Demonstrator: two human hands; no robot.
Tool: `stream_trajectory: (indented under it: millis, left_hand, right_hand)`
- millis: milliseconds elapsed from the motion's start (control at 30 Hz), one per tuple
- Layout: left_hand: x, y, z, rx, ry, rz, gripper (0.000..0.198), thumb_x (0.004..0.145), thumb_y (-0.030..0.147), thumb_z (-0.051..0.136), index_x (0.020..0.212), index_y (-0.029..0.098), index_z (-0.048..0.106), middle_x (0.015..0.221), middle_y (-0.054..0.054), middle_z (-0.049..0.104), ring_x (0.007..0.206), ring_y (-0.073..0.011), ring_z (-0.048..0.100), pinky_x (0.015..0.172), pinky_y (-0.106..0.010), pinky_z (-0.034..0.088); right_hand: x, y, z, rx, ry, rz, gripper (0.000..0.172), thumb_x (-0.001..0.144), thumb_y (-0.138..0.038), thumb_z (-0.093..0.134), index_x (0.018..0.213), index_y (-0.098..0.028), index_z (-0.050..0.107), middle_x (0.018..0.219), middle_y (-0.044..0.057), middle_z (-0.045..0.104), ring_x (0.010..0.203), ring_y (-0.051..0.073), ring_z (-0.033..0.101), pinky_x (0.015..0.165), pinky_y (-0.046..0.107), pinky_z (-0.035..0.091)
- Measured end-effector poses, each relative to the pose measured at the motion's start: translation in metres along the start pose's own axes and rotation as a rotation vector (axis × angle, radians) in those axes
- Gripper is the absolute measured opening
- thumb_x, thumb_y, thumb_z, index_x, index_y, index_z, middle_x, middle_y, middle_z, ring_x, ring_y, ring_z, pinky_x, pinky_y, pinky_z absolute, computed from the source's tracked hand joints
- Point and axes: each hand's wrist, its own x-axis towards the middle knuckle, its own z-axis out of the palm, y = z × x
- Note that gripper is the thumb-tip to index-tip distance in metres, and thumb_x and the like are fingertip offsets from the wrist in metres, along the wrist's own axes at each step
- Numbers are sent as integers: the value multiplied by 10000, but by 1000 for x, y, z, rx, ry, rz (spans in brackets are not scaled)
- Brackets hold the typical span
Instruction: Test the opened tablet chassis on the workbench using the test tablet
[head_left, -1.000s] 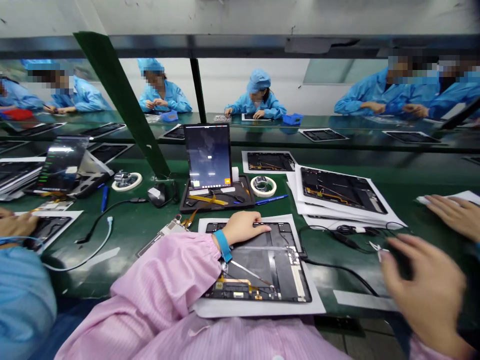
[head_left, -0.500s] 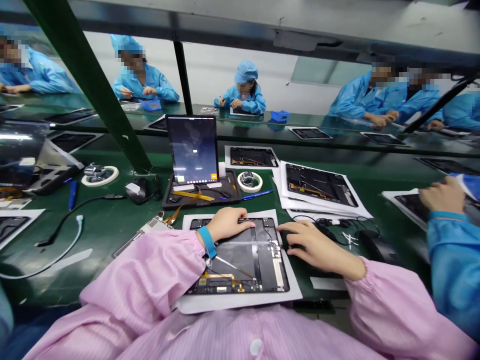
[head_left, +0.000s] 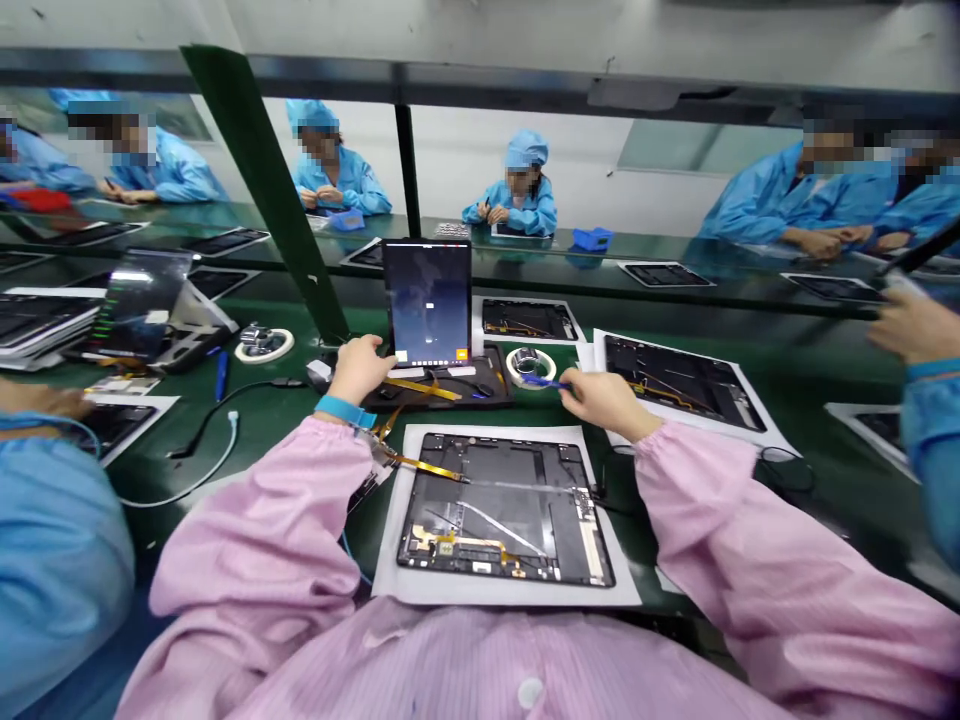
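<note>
From head height, the view looks forward and steeply down, hands close.

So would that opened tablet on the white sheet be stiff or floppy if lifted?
The opened tablet would probably lift as one stiff, flat piece, since its edges look straight and unbent. The thin orange ribbon cable, reaching past its left edge, would likely flex and might snag. With its inner parts exposed, it may be fragile.

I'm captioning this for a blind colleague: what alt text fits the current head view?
A right hand in a pink sleeve holds a blue pen-like tool, while the left hand is near the lower-left corner of an upright lit screen. Nearer the camera, an opened tablet-like casing lies on white paper.
</note>
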Motion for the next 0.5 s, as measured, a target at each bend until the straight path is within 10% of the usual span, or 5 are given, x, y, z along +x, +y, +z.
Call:
stream_trajectory:
  millis: [167,367,500]
  left_hand:
    - [12,-20,20,18,-25,44,369,802,460,566,939,129,654,989,-70,692,962,-207,605,912,-304,431]
    - [-14,-2,10,-41,67,97,545,735,635,561,959,141,610,995,-49,679,1025,-296,564,879,-435,418]
    - [-64,29,3,-177,-548,373,394,685,565,630,829,199,606,777,-18,671,727,-183,610,668,-300,460]
  right_hand:
    - [-56,-36,-38,852,346,150,156,873,-346,520,803,-219,462,529,-54,466,446,111,433,465,230,324]
    - [-109,-55,-13,1111,165,388,171,838,-340,604,917,-203,542,731,0,610,616,129,560,532,236,431]
    - [-120,-48,17,1050,221,474,139,840,-326,574,855,-207,502,604,-47,543,482,104,476,466,227,380]
